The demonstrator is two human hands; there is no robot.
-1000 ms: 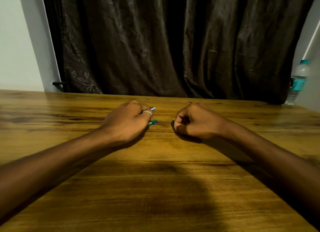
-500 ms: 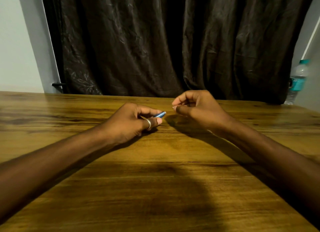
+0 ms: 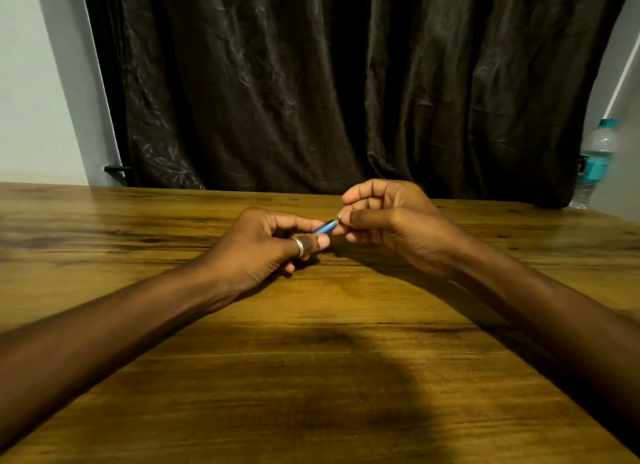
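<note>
Left hand (image 3: 256, 249), right hand (image 3: 391, 221) pinch blue tube (image 3: 323, 227); capped bottle (image 3: 595, 155) beyond.

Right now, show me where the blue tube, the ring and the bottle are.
blue tube (image 3: 323, 227): head view, middle of the bare blue barrel.
ring (image 3: 298, 246): head view, the silver band's upper side.
bottle (image 3: 599, 143): head view, clear body above the label.

I can read no writing anywhere from here; the water bottle (image 3: 596, 159) at the far right wears a teal label, but its print is too blurred for me
</note>
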